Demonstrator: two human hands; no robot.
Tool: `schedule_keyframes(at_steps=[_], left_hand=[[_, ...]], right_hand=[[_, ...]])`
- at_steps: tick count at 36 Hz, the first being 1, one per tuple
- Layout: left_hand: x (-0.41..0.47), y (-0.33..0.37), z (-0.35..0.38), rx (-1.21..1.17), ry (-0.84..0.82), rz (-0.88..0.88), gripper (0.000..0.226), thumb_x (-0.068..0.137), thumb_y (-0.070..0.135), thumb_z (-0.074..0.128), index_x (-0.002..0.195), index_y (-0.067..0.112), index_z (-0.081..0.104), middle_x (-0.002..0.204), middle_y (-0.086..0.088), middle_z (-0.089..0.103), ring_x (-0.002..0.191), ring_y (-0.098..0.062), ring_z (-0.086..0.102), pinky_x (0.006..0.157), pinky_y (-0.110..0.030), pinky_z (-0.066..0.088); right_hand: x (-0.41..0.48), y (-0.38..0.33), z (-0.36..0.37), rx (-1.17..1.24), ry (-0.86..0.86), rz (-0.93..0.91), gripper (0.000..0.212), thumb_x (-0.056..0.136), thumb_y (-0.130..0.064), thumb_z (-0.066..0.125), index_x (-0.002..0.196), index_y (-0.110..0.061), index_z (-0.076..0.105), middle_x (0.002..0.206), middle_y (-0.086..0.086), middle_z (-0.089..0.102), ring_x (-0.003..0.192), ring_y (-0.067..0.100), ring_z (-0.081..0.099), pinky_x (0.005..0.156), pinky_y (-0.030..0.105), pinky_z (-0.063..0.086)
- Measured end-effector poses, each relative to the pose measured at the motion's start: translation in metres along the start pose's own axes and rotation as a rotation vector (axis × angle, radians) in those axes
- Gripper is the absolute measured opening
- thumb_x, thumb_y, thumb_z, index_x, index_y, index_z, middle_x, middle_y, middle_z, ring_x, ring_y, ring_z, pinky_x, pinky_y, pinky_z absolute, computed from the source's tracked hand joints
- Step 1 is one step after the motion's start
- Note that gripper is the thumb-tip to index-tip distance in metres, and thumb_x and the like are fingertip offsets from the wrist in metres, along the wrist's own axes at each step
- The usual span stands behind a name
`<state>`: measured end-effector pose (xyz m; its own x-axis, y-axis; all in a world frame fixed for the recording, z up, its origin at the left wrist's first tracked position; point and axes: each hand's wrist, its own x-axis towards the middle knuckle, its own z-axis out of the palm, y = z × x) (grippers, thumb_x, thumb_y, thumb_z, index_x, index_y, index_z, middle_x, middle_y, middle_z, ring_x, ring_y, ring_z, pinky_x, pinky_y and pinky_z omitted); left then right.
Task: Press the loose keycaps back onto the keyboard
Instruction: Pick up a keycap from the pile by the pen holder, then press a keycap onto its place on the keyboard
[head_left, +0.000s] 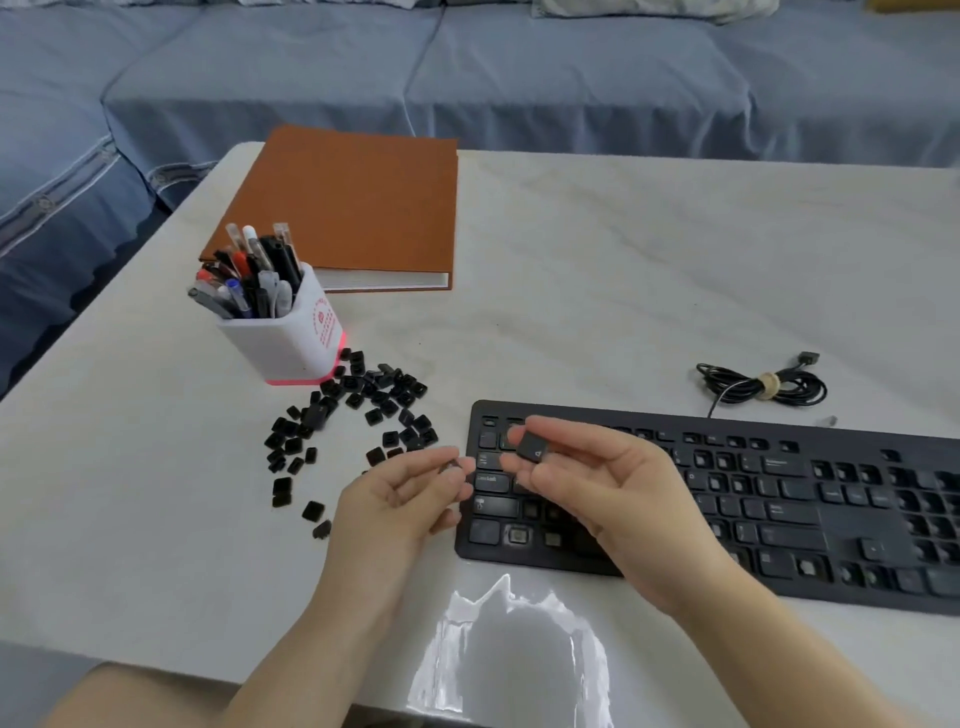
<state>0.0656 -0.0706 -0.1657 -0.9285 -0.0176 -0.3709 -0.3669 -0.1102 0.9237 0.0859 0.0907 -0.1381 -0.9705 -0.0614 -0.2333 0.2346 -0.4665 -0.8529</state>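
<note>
1. sofa (519, 78): blue cover, runs across the top of the frame, behind the table.
2. table (623, 260): pale, marbled top, fills the middle; glare patch at the bottom centre.
3. keyboard (779, 519): black, flat on the table, centre to right edge. many sockets are bare; some keys are seated along its left end.
4. book (353, 208): brown cover, closed, upper left of centre.
5. right hand (613, 493): over the keyboard's left end, thumb and fingertips pinching one keycap (531, 448), held clear of the keys.
6. left hand (400, 493): just left of the keyboard, fingers curled, thumb near forefinger; cannot tell if anything is between them.
7. cup (296, 338): white, red base, full of pens, in front of the book.
8. cable (763, 387): black, coiled and tied, above the keyboard at right.
9. loose caps (363, 410): black, scattered on the table between cup and left hand.
</note>
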Motion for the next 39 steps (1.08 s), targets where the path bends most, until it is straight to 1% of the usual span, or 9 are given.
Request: schedule_keyframes(at_steps=[4, 12, 15, 19, 26, 29, 32, 35, 39], left_hand=[[-0.006, 0.005, 0.011, 0.012, -0.058, 0.032, 0.026, 0.078, -0.008, 0.066, 0.093, 0.013, 0.07, 0.082, -0.005, 0.074, 0.072, -0.008, 0.068, 0.063, -0.016, 0.053], [-0.014, 0.004, 0.02, 0.058, -0.112, 0.092, 0.029, 0.072, -0.007, 0.068, 0.093, 0.014, 0.07, 0.087, -0.002, 0.075, 0.08, -0.009, 0.07, 0.066, -0.014, 0.052], [-0.014, 0.002, 0.022, 0.099, -0.108, 0.082, 0.03, 0.072, -0.005, 0.07, 0.093, 0.016, 0.07, 0.089, 0.003, 0.075, 0.088, -0.014, 0.069, 0.08, -0.022, 0.055], [-0.015, -0.001, 0.026, 0.152, -0.092, 0.077, 0.03, 0.073, -0.003, 0.072, 0.096, 0.016, 0.07, 0.093, 0.005, 0.075, 0.097, -0.02, 0.067, 0.094, -0.036, 0.05], [-0.015, -0.009, 0.028, 0.202, -0.099, 0.078, 0.027, 0.076, -0.003, 0.07, 0.094, 0.016, 0.069, 0.091, 0.006, 0.074, 0.093, -0.017, 0.068, 0.09, -0.029, 0.05], [-0.014, -0.015, 0.031, 0.238, -0.104, 0.082, 0.026, 0.076, -0.003, 0.071, 0.093, 0.016, 0.069, 0.089, 0.007, 0.074, 0.087, -0.013, 0.069, 0.085, -0.023, 0.052], [-0.011, -0.023, 0.034, 0.276, -0.123, 0.076, 0.027, 0.076, -0.004, 0.071, 0.093, 0.018, 0.069, 0.087, 0.008, 0.074, 0.081, -0.008, 0.069, 0.077, -0.014, 0.051], [-0.006, -0.032, 0.038, 0.338, -0.124, 0.087, 0.028, 0.075, -0.003, 0.073, 0.092, 0.02, 0.069, 0.087, 0.004, 0.074, 0.08, -0.009, 0.069, 0.075, -0.012, 0.05], [-0.002, -0.04, 0.045, 0.388, -0.12, 0.09, 0.027, 0.075, 0.0, 0.074, 0.091, 0.021, 0.068, 0.089, -0.001, 0.073, 0.079, -0.008, 0.069, 0.081, -0.017, 0.051]], right_hand=[[-0.006, -0.005, -0.005, 0.022, -0.015, -0.047, 0.026, 0.058, 0.002, 0.065, 0.076, -0.013, 0.076, 0.081, 0.012, 0.072, 0.081, 0.02, 0.071, 0.068, 0.017, 0.053], [-0.01, -0.004, -0.015, -0.086, 0.005, -0.069, 0.028, 0.06, 0.008, 0.067, 0.075, -0.015, 0.075, 0.08, 0.01, 0.073, 0.076, 0.018, 0.071, 0.068, 0.019, 0.054], [-0.011, -0.001, -0.022, -0.135, 0.047, -0.067, 0.032, 0.065, 0.022, 0.063, 0.075, -0.008, 0.066, 0.075, 0.008, 0.072, 0.072, 0.016, 0.07, 0.065, 0.018, 0.053], [-0.012, 0.003, -0.036, -0.247, 0.138, -0.065, 0.036, 0.065, 0.022, 0.067, 0.079, -0.011, 0.065, 0.071, -0.002, 0.069, 0.063, 0.008, 0.062, 0.062, 0.015, 0.051], [-0.014, 0.011, -0.071, -0.614, 0.289, 0.029, 0.02, 0.073, 0.002, 0.073, 0.078, -0.017, 0.072, 0.055, -0.02, 0.061, 0.055, -0.007, 0.053, 0.059, 0.004, 0.041], [-0.02, 0.013, -0.089, -0.668, 0.349, 0.054, 0.018, 0.075, -0.002, 0.072, 0.08, -0.019, 0.071, 0.062, -0.015, 0.062, 0.056, -0.007, 0.056, 0.062, 0.003, 0.041], [-0.028, 0.009, -0.105, -0.619, 0.372, 0.081, 0.02, 0.083, -0.001, 0.063, 0.085, -0.019, 0.07, 0.081, -0.004, 0.073, 0.075, 0.004, 0.068, 0.071, 0.006, 0.047], [-0.033, 0.003, -0.12, -0.633, 0.39, 0.081, 0.02, 0.085, 0.002, 0.06, 0.09, -0.015, 0.07, 0.079, -0.004, 0.074, 0.077, 0.001, 0.068, 0.069, 0.004, 0.045], [-0.036, -0.006, -0.136, -0.716, 0.431, 0.057, 0.02, 0.076, -0.006, 0.073, 0.087, -0.023, 0.071, 0.073, -0.001, 0.073, 0.068, -0.002, 0.063, 0.066, 0.003, 0.046]])
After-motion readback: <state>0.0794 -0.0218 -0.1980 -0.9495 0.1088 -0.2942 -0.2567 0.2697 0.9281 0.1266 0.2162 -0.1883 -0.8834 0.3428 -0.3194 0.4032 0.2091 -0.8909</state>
